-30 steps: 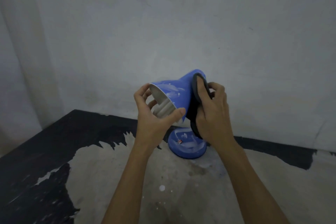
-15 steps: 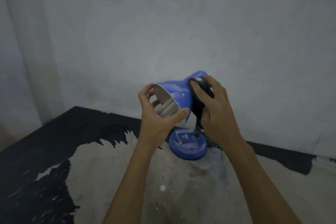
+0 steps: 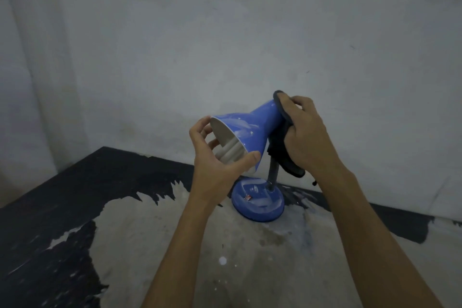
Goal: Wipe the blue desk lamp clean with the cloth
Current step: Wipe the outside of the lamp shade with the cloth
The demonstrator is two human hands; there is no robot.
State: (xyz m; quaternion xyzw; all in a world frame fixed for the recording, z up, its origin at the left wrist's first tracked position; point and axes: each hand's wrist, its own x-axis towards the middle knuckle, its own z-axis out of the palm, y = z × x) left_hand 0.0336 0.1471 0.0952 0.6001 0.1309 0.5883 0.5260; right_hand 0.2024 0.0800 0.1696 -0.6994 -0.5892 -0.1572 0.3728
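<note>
The blue desk lamp (image 3: 252, 130) stands on the table, its cone shade tilted with the white mouth facing left and a white bulb inside. Its round blue base (image 3: 258, 202) rests near the wall, joined by a dark neck. My left hand (image 3: 217, 157) grips the rim of the shade, thumb on the lower edge. My right hand (image 3: 307, 135) presses a dark cloth (image 3: 283, 155) against the narrow back end of the shade; the cloth hangs down beside the neck. Whitish smears show on the shade and base.
The table (image 3: 175, 245) has a worn pale top with peeling black paint on the left and back. A grey wall (image 3: 225, 32) stands close behind the lamp. The table's left edge runs diagonally at the far left.
My right hand slid the cloth from the middle of the shade up to its narrow back end, uncovering more blue surface. My left hand kept its grip on the rim.
</note>
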